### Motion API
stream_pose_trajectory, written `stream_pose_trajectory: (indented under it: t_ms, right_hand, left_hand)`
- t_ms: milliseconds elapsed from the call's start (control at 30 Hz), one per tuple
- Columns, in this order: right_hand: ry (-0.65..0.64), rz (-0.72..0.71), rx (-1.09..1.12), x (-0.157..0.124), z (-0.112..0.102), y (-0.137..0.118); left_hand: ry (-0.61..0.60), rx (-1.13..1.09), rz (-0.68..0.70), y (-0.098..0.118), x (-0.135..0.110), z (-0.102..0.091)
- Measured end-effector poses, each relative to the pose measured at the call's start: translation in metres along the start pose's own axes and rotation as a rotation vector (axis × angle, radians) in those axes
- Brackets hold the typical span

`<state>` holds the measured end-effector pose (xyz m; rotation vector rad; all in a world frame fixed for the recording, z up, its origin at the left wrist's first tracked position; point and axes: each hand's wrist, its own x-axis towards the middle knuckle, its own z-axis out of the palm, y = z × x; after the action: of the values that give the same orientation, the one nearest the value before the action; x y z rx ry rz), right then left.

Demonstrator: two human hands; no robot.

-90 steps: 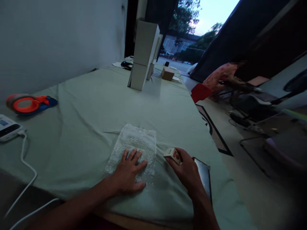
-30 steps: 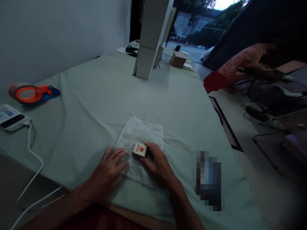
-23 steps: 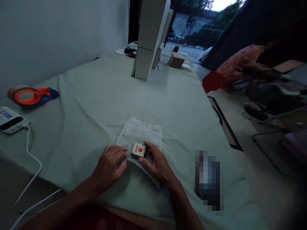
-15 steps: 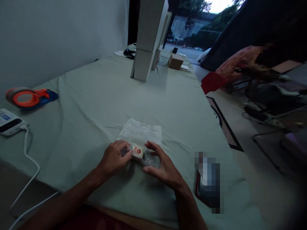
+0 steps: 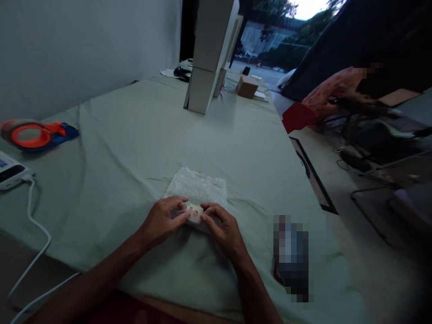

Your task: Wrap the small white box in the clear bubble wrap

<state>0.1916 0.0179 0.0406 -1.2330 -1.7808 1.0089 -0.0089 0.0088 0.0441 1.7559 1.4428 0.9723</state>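
A small pale box with a red mark [image 5: 193, 210] lies on a sheet of bubble wrap [image 5: 199, 189] on the green-covered table [image 5: 141, 135]. The near edge of the wrap is folded up over the box. My left hand [image 5: 162, 220] pinches the wrap and box from the left, fingers curled. From the right, my right hand [image 5: 221, 227] presses its closed fingertips on the same fold. Most of the box is hidden under the wrap and my fingers.
A blurred dark phone [image 5: 292, 258] lies right of my hands. At far left are an orange tape dispenser [image 5: 32, 135] and a white device [image 5: 10, 168] with a cable [image 5: 33, 234]. Tall white boxes [image 5: 207, 58] and a brown box [image 5: 246, 86] stand at the back. A person sits at right [image 5: 337, 90].
My right hand carried the small box from beside the phone onto the bubble wrap. Both hands then lifted the wrap's near edge and folded it over the box.
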Motion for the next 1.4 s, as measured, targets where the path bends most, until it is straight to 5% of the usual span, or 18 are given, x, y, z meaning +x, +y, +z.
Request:
stream_pose_trajectory:
  t_ms: [533,800,900,1000,1133,1233,1400]
  right_hand:
    - [0.105,0.063,0.075,-0.005,0.006,0.000]
    - [0.131,0.097,0.002,-0.002,0.005,0.004]
    - [0.271,0.069,-0.134,-0.002,-0.008,0.003]
    - [0.445,-0.136,-0.292,-0.009,-0.020,-0.008]
    - [0.199,-0.452,-0.442,-0.019,-0.016,-0.025]
    - [0.032,-0.431,-0.593,-0.021,-0.002,-0.027]
    - [-0.046,-0.355,-0.697,-0.020,0.008,-0.020]
  left_hand:
    - [0.041,-0.286,-0.121,0.004,0.002,0.014]
    - [-0.008,-0.170,-0.132,0.004,0.008,0.014]
    - [-0.028,-0.127,-0.149,0.006,0.012,0.013]
    - [-0.057,-0.115,-0.156,0.007,0.014,0.012]
    - [-0.091,-0.087,-0.138,0.006,0.016,0.013]
    - [-0.112,-0.073,-0.138,0.005,0.015,0.010]
    - [-0.039,0.013,-0.127,0.007,0.005,-0.007]
